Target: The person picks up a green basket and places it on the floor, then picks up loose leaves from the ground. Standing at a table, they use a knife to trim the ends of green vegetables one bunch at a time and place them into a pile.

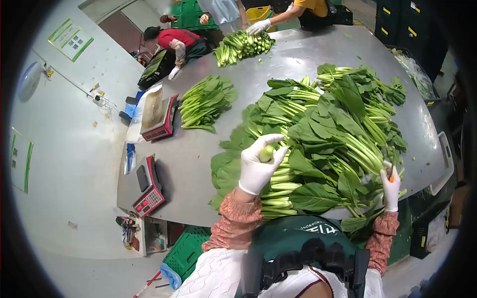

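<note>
My left hand (258,166), in a white glove, is closed around the stalk of a leafy green (267,154), its pale butt end pointing up toward me. Some large leaves (226,161) spread to the left of this hand. My right hand (391,187), also gloved, is closed on a small orange-handled tool (391,178) that looks like a knife; its thin dark blade is hard to make out. Between and beyond both hands lies a big heap of leafy greens (343,134) with pale green stems.
Two red scales (150,196) stand along the left edge of the metal table (198,164). A smaller bunch of greens (207,102) lies near them. Co-workers stand at the far side, one gloved hand (259,27) on stacked stalks (242,47). A green crate (188,251) is below left.
</note>
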### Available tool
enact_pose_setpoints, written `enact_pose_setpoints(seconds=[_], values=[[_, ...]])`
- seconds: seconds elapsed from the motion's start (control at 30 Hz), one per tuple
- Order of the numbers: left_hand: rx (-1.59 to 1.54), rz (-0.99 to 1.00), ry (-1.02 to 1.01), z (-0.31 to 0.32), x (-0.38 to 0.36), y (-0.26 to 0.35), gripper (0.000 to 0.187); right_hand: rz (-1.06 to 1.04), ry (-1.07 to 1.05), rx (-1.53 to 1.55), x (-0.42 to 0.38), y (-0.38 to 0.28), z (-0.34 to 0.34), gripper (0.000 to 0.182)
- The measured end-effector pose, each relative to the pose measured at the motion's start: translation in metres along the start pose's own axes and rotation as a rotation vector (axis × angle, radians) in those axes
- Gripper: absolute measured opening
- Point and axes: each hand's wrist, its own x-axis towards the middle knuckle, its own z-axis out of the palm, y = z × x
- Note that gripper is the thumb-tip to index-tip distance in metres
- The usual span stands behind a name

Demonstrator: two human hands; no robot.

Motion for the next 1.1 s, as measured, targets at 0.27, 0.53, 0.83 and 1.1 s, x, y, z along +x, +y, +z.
enact_pose_setpoints(seconds=[0.27,0.53,0.83,1.1], values=[[0.017,0.068,-0.043,0.016,-0.003,0.0,0.025,0.142,0.062,0.308,0.004,-0.046,0.021,0.044],[0.205,0.2,0.066,-0.001,0.002,0.026,0.026,-0.166,0.155,0.488,-0.011,-0.148,-0.001,0.036],[0.505,0.851,-0.201,0.072,0.003,0.057,0.046,-0.305,-0.105,0.415,-0.039,-0.182,0.047,0.037],[0.469,0.698,-0.376,0.103,-0.007,0.032,0.052,-0.332,-0.187,0.443,-0.051,-0.158,0.046,0.033]])
